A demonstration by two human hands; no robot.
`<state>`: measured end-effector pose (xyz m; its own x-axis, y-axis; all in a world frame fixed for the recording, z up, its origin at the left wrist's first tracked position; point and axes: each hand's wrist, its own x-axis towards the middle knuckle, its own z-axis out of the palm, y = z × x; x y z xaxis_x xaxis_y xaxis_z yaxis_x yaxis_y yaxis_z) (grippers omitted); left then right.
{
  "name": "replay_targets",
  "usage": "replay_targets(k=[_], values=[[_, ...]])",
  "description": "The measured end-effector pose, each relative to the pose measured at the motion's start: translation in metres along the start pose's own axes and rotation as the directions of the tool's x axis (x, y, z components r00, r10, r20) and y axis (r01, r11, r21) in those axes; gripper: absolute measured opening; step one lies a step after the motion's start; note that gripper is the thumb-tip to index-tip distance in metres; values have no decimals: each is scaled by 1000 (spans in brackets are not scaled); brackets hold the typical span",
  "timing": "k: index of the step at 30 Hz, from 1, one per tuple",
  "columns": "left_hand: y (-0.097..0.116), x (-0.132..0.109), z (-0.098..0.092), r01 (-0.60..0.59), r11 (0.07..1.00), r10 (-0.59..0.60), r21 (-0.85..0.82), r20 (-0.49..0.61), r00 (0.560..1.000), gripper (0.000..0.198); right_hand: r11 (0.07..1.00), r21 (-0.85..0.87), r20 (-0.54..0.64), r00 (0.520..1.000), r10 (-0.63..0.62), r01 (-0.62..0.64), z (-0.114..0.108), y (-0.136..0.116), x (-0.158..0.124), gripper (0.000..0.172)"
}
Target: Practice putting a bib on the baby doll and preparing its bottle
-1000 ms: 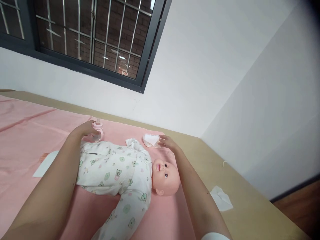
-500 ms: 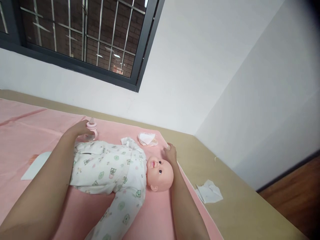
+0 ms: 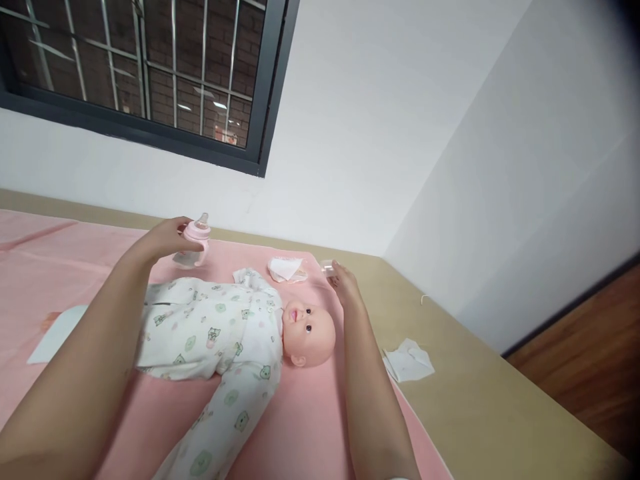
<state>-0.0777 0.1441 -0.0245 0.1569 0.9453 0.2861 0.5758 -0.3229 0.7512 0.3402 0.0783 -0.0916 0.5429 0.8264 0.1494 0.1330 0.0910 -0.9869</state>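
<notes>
Beyond the doll's body, my left hand [image 3: 173, 239] grips a pink baby bottle [image 3: 197, 231] with a clear teat pointing up and slightly right. My right hand [image 3: 344, 283], past the doll's head, has its fingers closed on a small clear plastic cap [image 3: 328, 268]. Between my arms a baby doll [image 3: 213, 333] lies on its back in a white sleepsuit with green and pink prints, its bald head to the right. My left forearm hides part of its lower body.
Under the doll a pink sheet [image 3: 310, 427] covers much of the tan surface [image 3: 480, 400]. A packet with white paper [image 3: 287, 269] lies beyond the doll's shoulder. Crumpled white tissue [image 3: 409, 361] rests at right. A white wall and barred window [image 3: 150, 73] stand behind.
The bottle has risen and shifted right in my left hand. My right hand has moved up, and the clear cap now shows in its fingers. The whole view has shifted slightly.
</notes>
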Motion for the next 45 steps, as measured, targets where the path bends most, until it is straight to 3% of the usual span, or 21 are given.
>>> replay_targets(k=[4,7,8,11,13,15,19,32,38,45], values=[[45,-22,3,-54,998,55,-10,152,987,36,967,237,129,984,-121,88,12,-57,-28,46],[68,-36,11,-223,974,202,50,266,943,42,948,264,228,943,-240,178,25,-92,-59,43],[74,-41,15,-303,952,271,45,337,902,49,945,251,245,931,-270,208,30,-101,-69,44],[87,-53,28,-496,868,428,-33,559,711,70,941,169,334,881,-334,293,44,-119,-99,47],[94,-59,35,-551,834,451,-31,615,647,71,927,83,400,839,-368,367,52,-125,-116,47],[98,-63,37,-573,819,437,31,613,658,63,900,-11,433,813,-388,435,57,-128,-128,44],[98,-64,32,-586,803,419,105,600,682,64,872,-116,409,823,-395,476,63,-131,-139,41],[93,-65,18,-612,784,465,105,553,691,66,823,-145,286,820,-497,549,57,-139,-148,39],[96,-67,14,-611,789,502,67,505,703,61,858,-153,396,826,-402,491,68,-134,-151,38],[99,-69,13,-664,743,554,80,483,678,53,870,-130,461,806,-372,476,76,-128,-154,39]])
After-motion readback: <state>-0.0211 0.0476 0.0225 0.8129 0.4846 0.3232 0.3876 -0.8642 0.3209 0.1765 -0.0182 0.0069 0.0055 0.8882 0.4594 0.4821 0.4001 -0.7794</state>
